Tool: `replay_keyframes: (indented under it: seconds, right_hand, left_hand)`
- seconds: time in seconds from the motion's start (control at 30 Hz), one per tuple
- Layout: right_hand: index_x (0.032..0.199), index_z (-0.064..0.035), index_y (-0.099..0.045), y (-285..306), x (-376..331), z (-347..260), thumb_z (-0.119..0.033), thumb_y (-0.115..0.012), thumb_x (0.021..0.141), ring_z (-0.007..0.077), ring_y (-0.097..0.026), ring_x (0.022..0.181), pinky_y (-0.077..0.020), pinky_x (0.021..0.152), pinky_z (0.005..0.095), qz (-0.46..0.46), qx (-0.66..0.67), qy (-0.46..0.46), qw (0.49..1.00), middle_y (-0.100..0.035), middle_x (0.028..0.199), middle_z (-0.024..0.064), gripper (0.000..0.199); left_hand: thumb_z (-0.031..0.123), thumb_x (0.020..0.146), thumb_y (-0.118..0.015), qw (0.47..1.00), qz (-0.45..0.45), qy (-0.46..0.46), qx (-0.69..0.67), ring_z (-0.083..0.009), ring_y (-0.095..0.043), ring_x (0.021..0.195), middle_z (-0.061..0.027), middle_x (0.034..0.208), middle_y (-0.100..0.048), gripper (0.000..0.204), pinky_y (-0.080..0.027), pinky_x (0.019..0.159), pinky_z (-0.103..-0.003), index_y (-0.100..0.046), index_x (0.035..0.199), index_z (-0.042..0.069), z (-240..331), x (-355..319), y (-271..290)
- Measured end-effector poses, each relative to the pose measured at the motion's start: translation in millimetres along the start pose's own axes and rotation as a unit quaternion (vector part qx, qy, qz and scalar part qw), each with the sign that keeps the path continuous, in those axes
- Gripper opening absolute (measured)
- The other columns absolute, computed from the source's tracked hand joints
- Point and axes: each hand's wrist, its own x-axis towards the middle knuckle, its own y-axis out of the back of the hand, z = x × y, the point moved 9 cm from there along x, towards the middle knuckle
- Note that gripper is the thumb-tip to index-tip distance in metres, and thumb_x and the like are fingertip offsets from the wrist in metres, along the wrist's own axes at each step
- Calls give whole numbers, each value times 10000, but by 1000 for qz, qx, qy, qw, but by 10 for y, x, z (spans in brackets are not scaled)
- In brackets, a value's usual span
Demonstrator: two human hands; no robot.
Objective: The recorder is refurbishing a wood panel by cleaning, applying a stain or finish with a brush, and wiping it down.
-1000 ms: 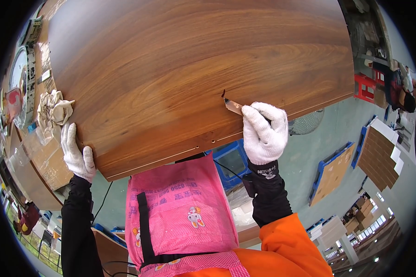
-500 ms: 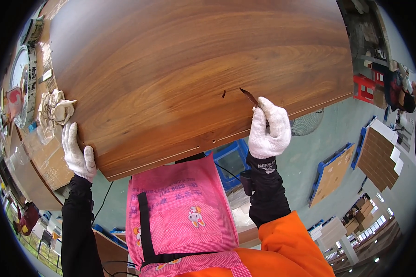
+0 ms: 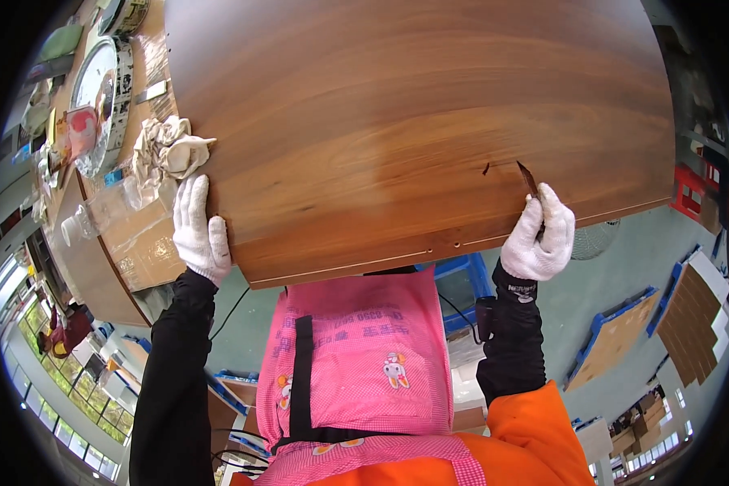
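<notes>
A large wood-grain panel (image 3: pixel 397 121) lies in front of me, its near edge showing a thin groove and small holes. My left hand (image 3: pixel 201 231), in a white knitted glove, rests at the panel's left edge with its fingers stretched out and thumb apart. Over the panel's right front part, my right hand (image 3: pixel 540 236), gloved the same way, pinches a thin, dark, pointed blade (image 3: pixel 528 176). The blade's tip is at or just above the surface; I cannot tell if it touches. Left of the tip lies a small dark sliver or mark (image 3: pixel 486 168) on the panel.
A crumpled cream cloth (image 3: pixel 172 150) lies beside my left hand on a cardboard-covered bench. Behind it stands a round tub (image 3: pixel 105 85) with a stained rim. Blue-edged pallets with boards (image 3: pixel 616 336) stand on the floor at right, near a red stool (image 3: pixel 690 193).
The whole view has shifted, so panel and hands sit farther right in the picture. Both hands keep nearly the same places on the panel, the blade still in my right hand.
</notes>
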Motion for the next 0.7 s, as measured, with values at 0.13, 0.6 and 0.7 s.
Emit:
replay_keyframes:
  seconds: [0.13,0.6,0.7]
  right_hand:
    - [1067,-19,-759,-49,-28,-17,18,-760,851,257,-676,769,-542,715,354,7,12,3,1000,-729,911,107,219]
    - [1125,7,-746,-65,11,68,7,-700,921,198,-650,739,-527,691,317,0,53,-81,995,-684,872,95,209]
    - [1186,18,-718,-56,-57,303,-22,-647,987,127,-649,770,-534,701,268,10,98,-183,978,-689,894,63,215]
  left_hand:
    - [365,1050,-394,1000,-2,9,14,-465,-445,1404,-255,1481,-511,580,-319,1197,-512,-471,1498,5,-45,-15,50]
    - [71,956,-546,997,68,17,-31,-422,-534,1342,-206,1418,-603,429,-396,1159,-492,-585,1383,54,-52,-58,138]
    - [14,898,-573,996,76,23,-39,-415,-549,1322,-184,1397,-617,479,-410,1152,-487,-593,1373,72,-18,-28,100]
